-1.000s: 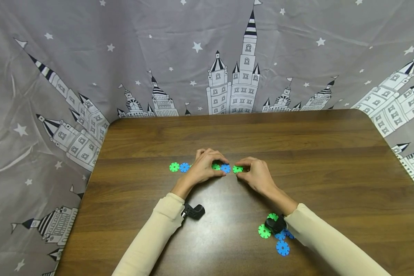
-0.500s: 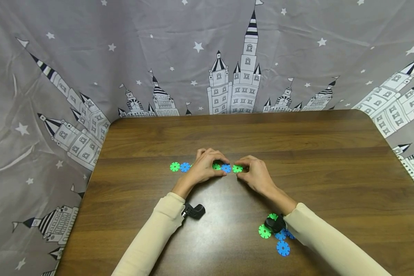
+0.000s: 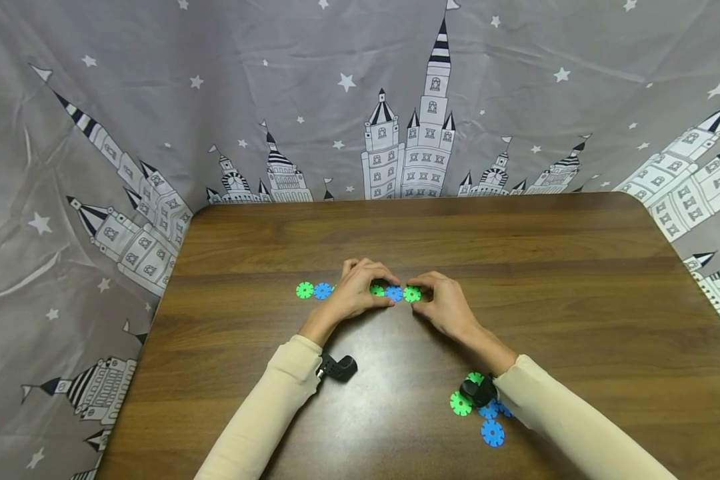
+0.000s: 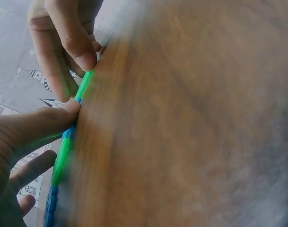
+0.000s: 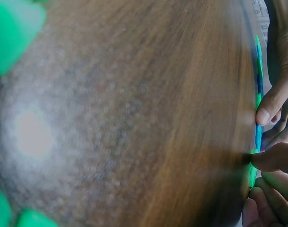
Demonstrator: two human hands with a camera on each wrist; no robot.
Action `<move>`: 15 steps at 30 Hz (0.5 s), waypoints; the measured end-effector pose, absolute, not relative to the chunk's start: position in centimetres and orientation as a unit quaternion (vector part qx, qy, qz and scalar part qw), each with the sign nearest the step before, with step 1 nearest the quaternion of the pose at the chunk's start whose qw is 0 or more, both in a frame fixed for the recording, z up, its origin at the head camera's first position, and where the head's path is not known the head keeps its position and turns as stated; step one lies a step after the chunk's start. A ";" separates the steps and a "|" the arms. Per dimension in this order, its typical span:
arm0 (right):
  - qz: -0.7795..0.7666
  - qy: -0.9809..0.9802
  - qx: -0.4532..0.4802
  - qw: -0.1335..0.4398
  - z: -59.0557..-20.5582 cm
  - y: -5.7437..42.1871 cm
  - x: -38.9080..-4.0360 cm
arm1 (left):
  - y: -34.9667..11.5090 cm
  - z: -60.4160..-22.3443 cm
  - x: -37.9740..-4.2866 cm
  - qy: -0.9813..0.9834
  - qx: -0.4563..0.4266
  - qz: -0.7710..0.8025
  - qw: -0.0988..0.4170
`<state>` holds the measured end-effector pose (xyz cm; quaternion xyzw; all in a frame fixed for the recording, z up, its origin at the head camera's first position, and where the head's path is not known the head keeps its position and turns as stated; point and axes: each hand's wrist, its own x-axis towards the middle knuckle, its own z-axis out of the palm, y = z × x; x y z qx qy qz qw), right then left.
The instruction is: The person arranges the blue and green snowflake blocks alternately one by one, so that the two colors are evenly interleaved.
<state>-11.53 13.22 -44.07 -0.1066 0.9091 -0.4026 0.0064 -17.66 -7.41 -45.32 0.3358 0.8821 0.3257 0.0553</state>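
Observation:
A row of green and blue notched plastic discs runs across the table, its left end a green disc (image 3: 305, 290) beside a blue one (image 3: 322, 291). My left hand (image 3: 360, 287) covers the middle of this row. Its thumb and index finger pinch the blue disc (image 3: 393, 293) at the row's right end. Between thumb and fingers, my right hand (image 3: 446, 303) holds a green disc (image 3: 412, 294), edge right up to that blue disc. Seen from the left wrist, the held green disc (image 4: 84, 85) lines up with the row, fingertips of both hands close together.
Several loose discs lie on the wooden table (image 3: 576, 280) under the right wrist, among them a green disc (image 3: 461, 403) and a blue disc (image 3: 493, 433). The black wrist camera (image 3: 475, 392) partly hides them. A grey castle-print cloth (image 3: 312, 100) hangs behind the table.
The green disc in my right hand has shifted slightly left, narrowing the gap to the blue disc. My left hand keeps its pinch and place.

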 end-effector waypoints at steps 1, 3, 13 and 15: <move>-0.403 0.909 -0.107 0.006 -44.1 13.2 -11.5 | -7.4 -45.3 -17.6 0.882 0.336 0.325 0.055; -0.404 0.908 -0.107 0.006 -44.1 13.2 -11.5 | -7.4 -45.3 -17.6 0.882 0.337 0.326 0.054; -0.401 0.910 -0.105 0.005 -44.2 13.3 -11.6 | -7.4 -45.3 -17.6 0.882 0.337 0.326 0.056; -0.401 0.910 -0.105 0.004 -44.3 13.3 -11.6 | -7.4 -45.3 -17.6 0.882 0.336 0.325 0.056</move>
